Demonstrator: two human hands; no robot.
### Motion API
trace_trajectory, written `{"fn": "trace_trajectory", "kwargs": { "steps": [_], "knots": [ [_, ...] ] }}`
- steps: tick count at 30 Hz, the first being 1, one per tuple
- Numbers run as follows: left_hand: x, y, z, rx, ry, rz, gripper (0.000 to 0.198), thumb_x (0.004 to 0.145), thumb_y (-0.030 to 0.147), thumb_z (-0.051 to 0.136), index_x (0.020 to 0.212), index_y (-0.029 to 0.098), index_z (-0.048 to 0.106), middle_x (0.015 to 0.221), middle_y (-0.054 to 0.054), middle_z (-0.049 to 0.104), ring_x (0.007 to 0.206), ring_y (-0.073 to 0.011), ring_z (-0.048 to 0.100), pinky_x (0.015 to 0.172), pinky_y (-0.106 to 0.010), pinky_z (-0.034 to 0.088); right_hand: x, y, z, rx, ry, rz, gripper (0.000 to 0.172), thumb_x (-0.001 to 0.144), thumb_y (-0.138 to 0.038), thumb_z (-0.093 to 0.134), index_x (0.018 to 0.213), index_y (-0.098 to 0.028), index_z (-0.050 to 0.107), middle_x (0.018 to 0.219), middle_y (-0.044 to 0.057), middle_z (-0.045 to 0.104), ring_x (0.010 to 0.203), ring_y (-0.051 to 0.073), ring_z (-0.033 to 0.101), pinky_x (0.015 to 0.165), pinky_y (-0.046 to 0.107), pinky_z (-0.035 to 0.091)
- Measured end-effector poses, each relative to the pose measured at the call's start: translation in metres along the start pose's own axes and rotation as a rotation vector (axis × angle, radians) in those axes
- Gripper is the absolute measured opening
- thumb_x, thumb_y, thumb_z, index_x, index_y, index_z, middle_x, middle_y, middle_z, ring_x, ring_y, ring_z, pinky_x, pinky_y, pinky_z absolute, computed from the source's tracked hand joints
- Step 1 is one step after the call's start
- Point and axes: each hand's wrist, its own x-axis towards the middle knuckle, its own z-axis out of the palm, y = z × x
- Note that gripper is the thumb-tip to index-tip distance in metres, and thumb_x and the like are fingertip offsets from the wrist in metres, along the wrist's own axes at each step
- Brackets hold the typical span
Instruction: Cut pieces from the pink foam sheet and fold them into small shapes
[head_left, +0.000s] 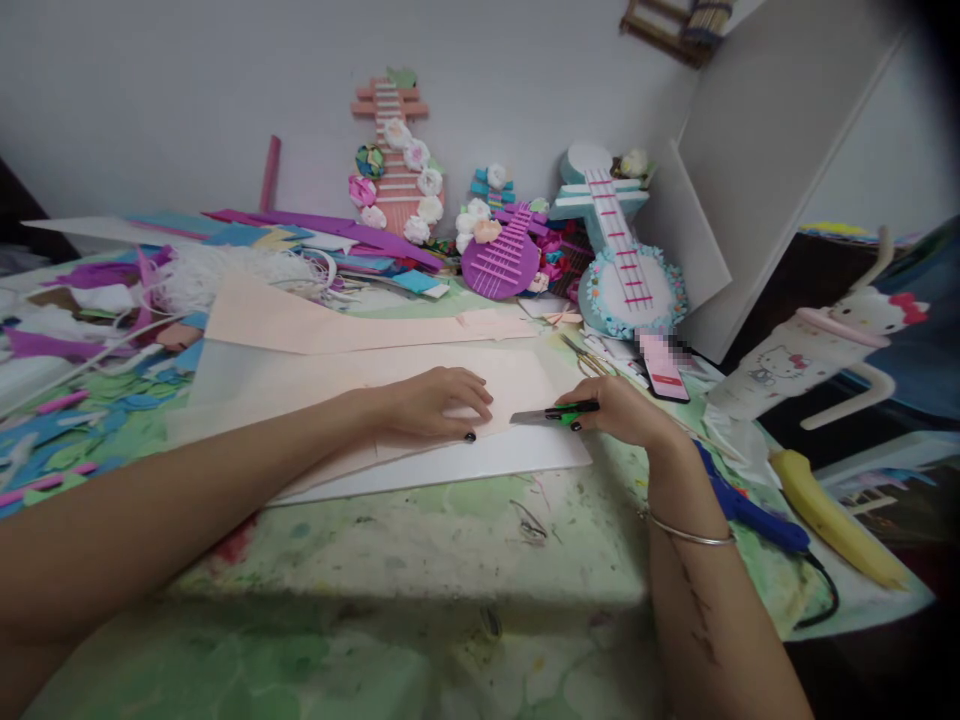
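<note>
My left hand lies with fingers spread on a pale peach sheet, pressing it against a white board beneath. In my right hand is a green and black utility knife, gripped by its handle. Its bare blade points left, close to the sheet's right part and a short way from my left fingertips. Whether the blade tip touches the sheet I cannot tell. Behind lies a long peach strip, wider at its left end. A pair of scissors rests just beyond my right hand.
Colourful foam scraps heap on the left. Decorated instrument models, pink, purple and light blue, lean at the back. On the right are a phone, a white tumbler, a blue corded tool and a yellow banana-shaped object.
</note>
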Motion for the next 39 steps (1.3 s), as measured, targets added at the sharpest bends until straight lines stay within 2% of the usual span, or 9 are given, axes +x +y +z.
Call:
{"fn": "trace_trajectory", "kwargs": {
  "steps": [9,15,19,26,29,34,39],
  "knots": [
    [-0.001,-0.004,0.000,0.018,-0.026,0.002,0.028,0.083,0.033,0.063,0.109,0.024,0.069,0.118,-0.009,0.065,0.120,-0.0235,0.051,0.101,-0.039,0.040,0.001,-0.005,-0.001,-0.009,-0.012,-0.008,0.036,0.070,-0.011,0.064,0.102,-0.023,0.073,0.095,0.003,0.073,0.089,0.022,0.064,0.082,0.030,0.047],
    [-0.003,0.000,-0.002,0.123,-0.097,-0.006,0.034,0.088,0.033,0.057,0.120,0.027,0.063,0.128,-0.011,0.056,0.120,-0.0259,0.048,0.101,-0.043,0.035,0.005,-0.009,0.004,-0.026,0.018,-0.008,0.039,0.069,-0.009,0.065,0.104,-0.022,0.073,0.098,0.004,0.072,0.093,0.023,0.063,0.083,0.030,0.046],
    [-0.003,0.005,-0.006,0.194,-0.130,0.017,0.034,0.089,0.033,0.054,0.121,0.025,0.062,0.125,-0.013,0.056,0.114,-0.0273,0.049,0.097,-0.044,0.036,0.006,-0.010,0.005,-0.030,0.028,-0.024,0.039,0.069,-0.008,0.066,0.105,-0.021,0.073,0.099,0.005,0.072,0.094,0.024,0.063,0.083,0.031,0.046],
    [-0.003,0.008,-0.009,0.233,-0.068,0.076,0.029,0.087,0.033,0.056,0.111,0.022,0.066,0.114,-0.013,0.061,0.106,-0.0250,0.053,0.094,-0.040,0.038,0.006,-0.012,0.006,0.018,0.004,-0.081,0.039,0.069,-0.009,0.068,0.107,-0.018,0.072,0.099,0.008,0.071,0.091,0.023,0.063,0.081,0.030,0.046],
    [-0.003,0.008,-0.007,0.257,-0.061,0.069,0.033,0.089,0.034,0.053,0.118,0.021,0.062,0.122,-0.012,0.059,0.113,-0.0255,0.049,0.099,-0.041,0.035,0.008,-0.013,0.008,0.003,0.001,-0.093,0.039,0.070,-0.010,0.069,0.108,-0.020,0.072,0.098,0.007,0.071,0.090,0.023,0.063,0.080,0.029,0.047],
    [-0.003,0.007,-0.002,0.288,-0.145,0.064,0.044,0.095,0.034,0.039,0.138,0.027,0.043,0.143,-0.005,0.045,0.134,-0.0275,0.031,0.108,-0.044,0.023,0.010,-0.019,0.010,0.004,0.013,-0.146,0.040,0.071,-0.007,0.066,0.107,-0.023,0.072,0.100,0.007,0.070,0.091,0.022,0.063,0.082,0.030,0.046],
    [-0.004,0.004,-0.002,0.316,-0.219,0.041,0.043,0.096,0.034,0.036,0.138,0.028,0.043,0.142,-0.003,0.047,0.137,-0.0282,0.027,0.108,-0.044,0.019,0.011,-0.020,0.012,0.050,0.031,-0.177,0.046,0.069,-0.004,0.065,0.109,-0.026,0.071,0.098,0.005,0.070,0.089,0.021,0.064,0.083,0.030,0.047]
  ]
}}
